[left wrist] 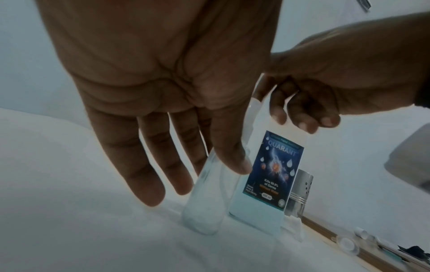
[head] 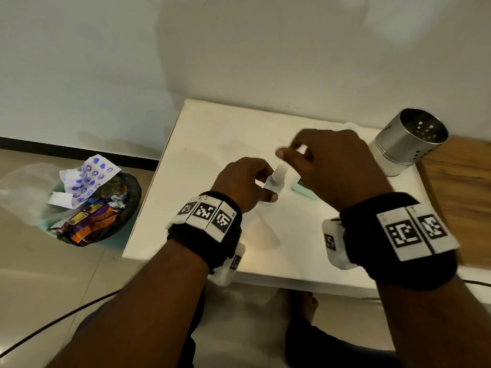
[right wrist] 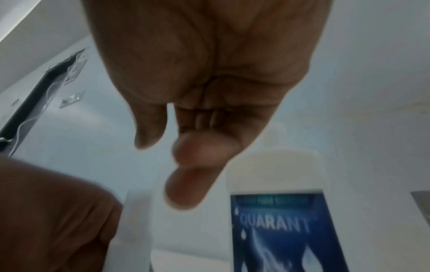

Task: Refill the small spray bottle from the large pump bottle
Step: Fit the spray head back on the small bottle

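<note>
The small clear spray bottle (head: 276, 181) with its white cap (right wrist: 137, 220) stands on the white table (head: 212, 134). My left hand (head: 267, 184) grips it, with the thumb (left wrist: 232, 156) pressed on its side (left wrist: 207, 198). Just behind stands the large bottle (left wrist: 272, 174) with a blue QUARANT label. My right hand (head: 295, 155) hovers over its top (right wrist: 274, 171), fingers loosely curled and blurred. Nothing shows between thumb and fingers in the right wrist view. The large bottle's pump is hidden by that hand.
A perforated steel cup (head: 411, 139) stands at the table's back right, next to a wooden surface (head: 457, 195). A full waste bin (head: 93, 203) sits on the floor to the left. Small clear caps (left wrist: 346, 243) lie near the wooden edge.
</note>
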